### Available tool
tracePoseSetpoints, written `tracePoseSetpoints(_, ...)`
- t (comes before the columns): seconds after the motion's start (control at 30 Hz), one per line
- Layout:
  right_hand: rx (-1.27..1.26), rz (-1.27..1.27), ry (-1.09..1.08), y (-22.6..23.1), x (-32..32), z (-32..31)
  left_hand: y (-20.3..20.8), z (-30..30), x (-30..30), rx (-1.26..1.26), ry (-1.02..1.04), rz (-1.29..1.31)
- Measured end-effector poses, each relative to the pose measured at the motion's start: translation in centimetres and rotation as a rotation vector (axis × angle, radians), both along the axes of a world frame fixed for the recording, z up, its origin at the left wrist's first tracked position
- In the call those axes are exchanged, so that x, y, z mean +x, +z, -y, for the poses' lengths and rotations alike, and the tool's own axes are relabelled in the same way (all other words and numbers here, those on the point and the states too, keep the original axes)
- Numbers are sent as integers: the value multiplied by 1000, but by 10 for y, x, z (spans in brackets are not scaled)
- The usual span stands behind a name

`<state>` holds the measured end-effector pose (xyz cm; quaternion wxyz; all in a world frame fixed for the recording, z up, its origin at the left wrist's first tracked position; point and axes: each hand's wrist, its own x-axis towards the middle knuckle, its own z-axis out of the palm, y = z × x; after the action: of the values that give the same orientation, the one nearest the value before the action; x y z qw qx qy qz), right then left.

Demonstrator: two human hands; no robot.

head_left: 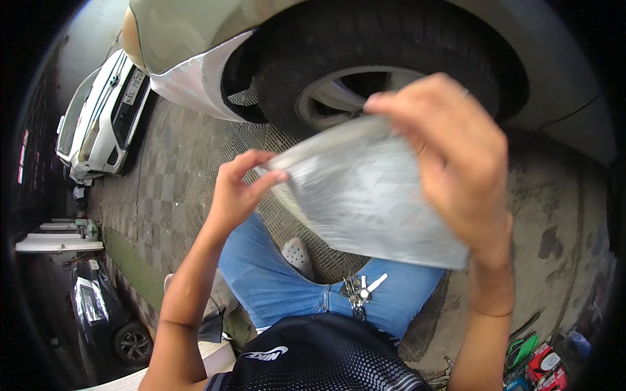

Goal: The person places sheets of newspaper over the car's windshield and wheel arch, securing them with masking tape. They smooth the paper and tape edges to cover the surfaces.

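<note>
Both hands grip one grey plastic bag (pixel 365 202) before the car wheel (pixel 375 72): left hand (pixel 238 189) pinches its corner, right hand (pixel 456 163) holds the top edge. Red and green packages (pixel 538 362) lie on the ground at lower right.

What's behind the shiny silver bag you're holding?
Behind the silver bag sits a car wheel on patterned ground. The bag covers the wheel's lower part. Below it show blue jeans and keys. Both hands, left and right, pinch its top edge.

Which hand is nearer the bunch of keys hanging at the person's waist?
Right. The right hand grips the grey pouch directly above the keys; the left hand pinches the pouch's far corner, off to their left.
</note>
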<state>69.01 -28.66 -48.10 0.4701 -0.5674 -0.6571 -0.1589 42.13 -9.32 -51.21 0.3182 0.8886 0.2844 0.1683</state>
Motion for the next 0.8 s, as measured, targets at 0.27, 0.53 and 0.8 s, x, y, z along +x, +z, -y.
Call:
tracePoseSetpoints(0.27,138,-15,23,61,44,-59,-20,-56,59,414,102,385)
tracePoseSetpoints(0.53,330,165,-400,42,43,-63,-11,-110,92,549,-25,470)
tracePoseSetpoints(0.8,438,-345,-414,30,80,-45,-10,-105,96,624,-178,326)
